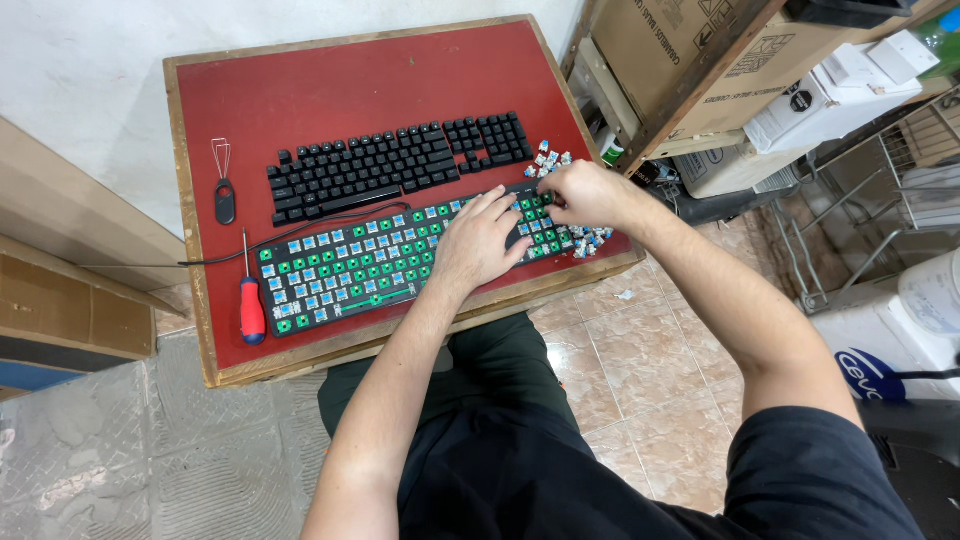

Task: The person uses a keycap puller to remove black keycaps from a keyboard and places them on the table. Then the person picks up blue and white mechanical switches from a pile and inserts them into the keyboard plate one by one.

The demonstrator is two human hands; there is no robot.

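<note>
A stripped black keyboard (350, 265) with a green board and several blue switches lies near the front of a small red-topped table (330, 80). My left hand (480, 240) rests flat on its right half, fingers spread. My right hand (585, 192) is curled over the keyboard's right end, fingertips pinched at a switch there; I cannot tell whether it grips one. Loose blue switches sit in small piles beside that hand, one pile behind it (547, 158) and one at the table's front right corner (592, 240). The removed black keycaps (395, 165) lie laid out in rows behind the keyboard.
A red-handled screwdriver (250, 300) and a black wire keycap puller (224, 190) lie at the table's left. The keyboard cable (215, 258) runs off left. Cardboard boxes on a shelf (700, 60), a wire rack (880, 190) and a white container (890, 350) crowd the right side.
</note>
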